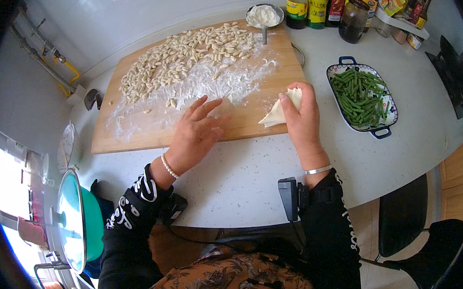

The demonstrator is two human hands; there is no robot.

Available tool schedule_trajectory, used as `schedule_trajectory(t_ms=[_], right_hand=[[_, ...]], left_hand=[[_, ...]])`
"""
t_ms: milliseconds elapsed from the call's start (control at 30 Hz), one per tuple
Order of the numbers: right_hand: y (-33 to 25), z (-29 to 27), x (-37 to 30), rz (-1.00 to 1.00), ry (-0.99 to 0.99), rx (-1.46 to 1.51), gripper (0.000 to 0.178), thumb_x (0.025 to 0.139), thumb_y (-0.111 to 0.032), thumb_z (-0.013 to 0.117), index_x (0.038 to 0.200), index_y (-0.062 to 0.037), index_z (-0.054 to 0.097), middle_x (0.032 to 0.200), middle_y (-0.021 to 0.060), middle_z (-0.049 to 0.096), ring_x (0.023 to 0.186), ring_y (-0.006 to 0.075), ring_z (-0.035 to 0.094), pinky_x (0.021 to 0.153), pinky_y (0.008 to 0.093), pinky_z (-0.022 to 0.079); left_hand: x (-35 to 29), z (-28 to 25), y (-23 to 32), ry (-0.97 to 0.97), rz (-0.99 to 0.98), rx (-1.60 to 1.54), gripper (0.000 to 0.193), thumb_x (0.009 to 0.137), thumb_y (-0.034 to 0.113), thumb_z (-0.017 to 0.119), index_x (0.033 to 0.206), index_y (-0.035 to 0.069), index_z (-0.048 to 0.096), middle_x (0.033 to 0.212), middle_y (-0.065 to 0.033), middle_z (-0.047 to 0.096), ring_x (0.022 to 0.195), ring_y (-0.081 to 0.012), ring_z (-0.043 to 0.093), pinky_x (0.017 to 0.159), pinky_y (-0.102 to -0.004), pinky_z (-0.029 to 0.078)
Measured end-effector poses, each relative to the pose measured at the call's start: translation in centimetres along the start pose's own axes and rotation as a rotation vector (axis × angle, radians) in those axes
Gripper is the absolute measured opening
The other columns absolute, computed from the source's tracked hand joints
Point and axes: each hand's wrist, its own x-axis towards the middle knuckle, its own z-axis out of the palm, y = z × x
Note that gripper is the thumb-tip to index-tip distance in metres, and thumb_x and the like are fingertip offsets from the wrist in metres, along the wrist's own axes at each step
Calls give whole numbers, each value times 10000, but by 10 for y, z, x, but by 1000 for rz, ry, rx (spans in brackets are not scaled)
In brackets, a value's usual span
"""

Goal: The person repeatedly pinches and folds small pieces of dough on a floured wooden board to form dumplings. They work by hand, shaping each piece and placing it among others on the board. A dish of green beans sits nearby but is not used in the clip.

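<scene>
Pale dough [278, 113], a single folded piece with a pointed end, is gripped in the right hand [302, 112], thumb on the near face and fingers curled around it, over the lower right corner of a wooden board [284, 59]. The left hand [197, 135] is empty, its fingers loosely spread over the board's near edge; whether the fingertips touch the wood, I cannot tell. Ahead of it lies a smear of white flour [205, 84], and beyond that many small shaped dough pieces [181, 56] are spread across the far half. At the far right corner, a round metal scoop [264, 35] holds more flour. The board rests on a speckled white worktop [229, 182]. To the right, 1 patterned dish [390, 104] with 2 dark blue handles holds cut green beans [361, 96]. Behind it, bottles [318, 2] stand beside a dark jar [353, 23]. At left, a teal pot [92, 223] has a glass lid.
</scene>
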Motion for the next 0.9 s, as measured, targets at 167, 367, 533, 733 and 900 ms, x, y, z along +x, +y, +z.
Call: schedule_trajectory(t_ms=[167, 367, 533, 733, 900], right_hand=[[0, -1, -1, -57, -7, -36, 294, 820, -179, 679, 1043, -69, 521, 994, 120, 607, 898, 338, 591, 777, 415, 473], [-1, 0, -2, -13, -12, -26, 292, 821, -175, 678, 1041, -68, 520, 985, 121, 605, 900, 339, 592, 784, 415, 472], [-4, -1, -2, 10, -23, 1, 286, 823, -164, 674, 1044, -67, 520, 984, 126, 606, 891, 340, 594, 778, 411, 474], [-4, -2, -2, 22, -21, 1, 289, 822, -162, 673, 1050, -66, 522, 990, 130, 607, 890, 338, 594, 778, 412, 474], [-2, -2, -1, 37, -27, -8, 297, 823, -171, 675, 1055, -62, 524, 992, 134, 606, 908, 335, 589, 788, 411, 469]], left_hand=[[-1, 16, -11, -20, -130, 76, 726, 774, 213, 720, 1412, 120, 386, 1456, -156, 355, 1354, -375, 295, 1106, -474, 258], [8, 17, -23, 28, -138, 23, 786, 761, 258, 744, 1423, 101, 353, 1428, -180, 377, 1340, -383, 312, 1107, -463, 258], [15, 19, -30, 75, -122, 84, 818, 736, 229, 758, 1424, 94, 337, 1413, -179, 392, 1330, -378, 330, 1100, -467, 270], [24, 24, -39, 137, -128, 208, 810, 718, 194, 765, 1407, 96, 351, 1408, -157, 404, 1322, -361, 351, 1095, -467, 279], [30, 24, -45, 190, -153, 322, 800, 722, 177, 757, 1408, 113, 353, 1397, -136, 419, 1320, -343, 360, 1088, -469, 291]])
